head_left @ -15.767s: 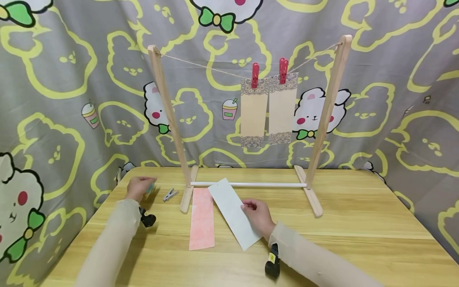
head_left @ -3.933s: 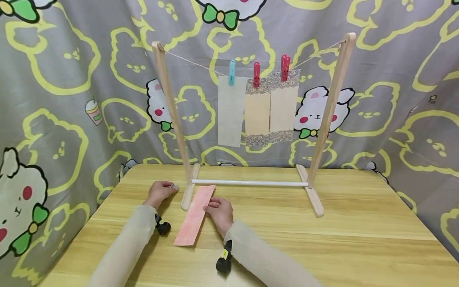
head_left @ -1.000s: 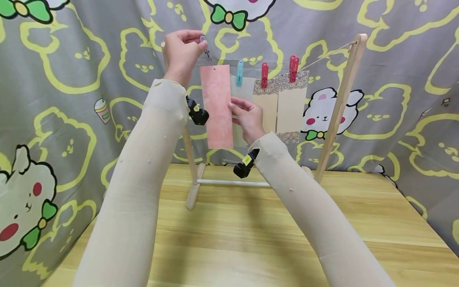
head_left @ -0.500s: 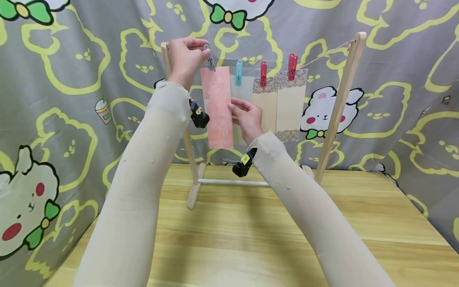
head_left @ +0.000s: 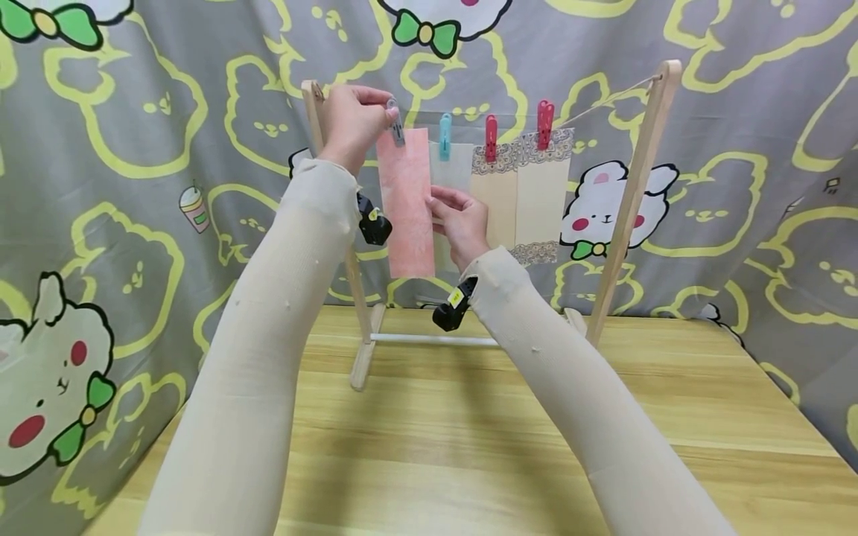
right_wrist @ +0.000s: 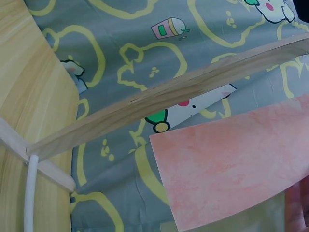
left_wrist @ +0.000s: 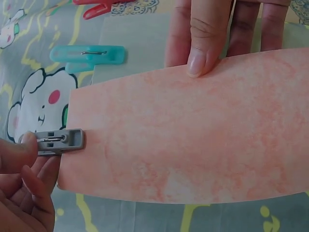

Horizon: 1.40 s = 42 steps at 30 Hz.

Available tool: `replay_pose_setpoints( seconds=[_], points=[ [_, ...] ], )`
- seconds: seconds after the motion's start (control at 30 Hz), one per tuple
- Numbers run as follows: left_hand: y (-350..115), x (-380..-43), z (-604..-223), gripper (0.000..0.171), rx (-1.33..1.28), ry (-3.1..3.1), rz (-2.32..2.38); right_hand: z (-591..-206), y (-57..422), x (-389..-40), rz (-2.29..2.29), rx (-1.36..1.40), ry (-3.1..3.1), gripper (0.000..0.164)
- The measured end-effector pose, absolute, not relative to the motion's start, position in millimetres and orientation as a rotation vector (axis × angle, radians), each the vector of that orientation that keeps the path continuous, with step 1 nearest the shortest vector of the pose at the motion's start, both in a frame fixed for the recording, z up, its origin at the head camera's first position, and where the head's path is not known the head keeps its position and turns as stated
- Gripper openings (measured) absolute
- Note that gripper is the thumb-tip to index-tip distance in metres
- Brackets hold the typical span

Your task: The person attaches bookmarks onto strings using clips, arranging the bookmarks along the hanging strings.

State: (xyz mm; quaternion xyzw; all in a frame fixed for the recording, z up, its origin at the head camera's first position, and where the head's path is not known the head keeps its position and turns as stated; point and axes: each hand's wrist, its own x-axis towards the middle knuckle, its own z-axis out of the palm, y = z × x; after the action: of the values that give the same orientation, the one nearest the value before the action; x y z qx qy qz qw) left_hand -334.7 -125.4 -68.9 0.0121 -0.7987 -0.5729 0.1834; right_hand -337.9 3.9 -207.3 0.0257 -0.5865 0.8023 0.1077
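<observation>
My left hand [head_left: 354,123] pinches a grey clothespin [head_left: 397,123] whose tip overlaps the top edge of a pink paper strip [head_left: 407,208]. In the left wrist view the clothespin [left_wrist: 60,140] straddles the short edge of the strip [left_wrist: 183,130]. My right hand [head_left: 461,222] holds that strip by its right edge between thumb and fingers, upright in front of the string. Just right of it hangs a pale grey-green strip [head_left: 456,162] under a turquoise clothespin [head_left: 445,135]. Two patterned cream strips [head_left: 544,193] hang farther right from red clothespins [head_left: 491,138].
A wooden stand with a left post [head_left: 312,112], a right post [head_left: 633,201] and a white crossbar [head_left: 436,340] stands on the wood-grain table [head_left: 436,447]. The string [head_left: 606,100] runs between the post tops. A patterned grey curtain [head_left: 234,171] hangs behind.
Earlier the pink strip lay on the table and the turquoise clothespin was hung with the pale strip. In the last second my left hand has lowered the grey clothespin onto the pink strip's top.
</observation>
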Motion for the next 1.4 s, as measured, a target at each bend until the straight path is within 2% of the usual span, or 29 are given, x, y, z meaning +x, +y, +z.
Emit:
replay_pose_setpoints(
  seconds=[0.27, 0.9, 1.23, 1.4],
  points=[
    [-123.5, -334.7, -69.5, 0.023, 0.065, -2.326, -1.581, -209.4, 3.0, -337.7, 2.357, 0.074, -1.737, 0.021],
    [-134.1, -324.4, -80.3, 0.038, -0.127, -2.219, -1.688, -218.7, 14.5, -338.2, 2.357, 0.146, -1.838, 0.023],
    [-154.5, -307.5, -120.2, 0.042, -0.231, -2.198, -1.528, -244.8, 53.6, -330.7, 2.359, 0.243, -1.877, 0.023],
    [-175.6, -297.7, -146.0, 0.042, -0.227, -2.230, -1.512, -259.0, 86.3, -321.4, 2.231, 0.330, -2.029, 0.031]
  ],
)
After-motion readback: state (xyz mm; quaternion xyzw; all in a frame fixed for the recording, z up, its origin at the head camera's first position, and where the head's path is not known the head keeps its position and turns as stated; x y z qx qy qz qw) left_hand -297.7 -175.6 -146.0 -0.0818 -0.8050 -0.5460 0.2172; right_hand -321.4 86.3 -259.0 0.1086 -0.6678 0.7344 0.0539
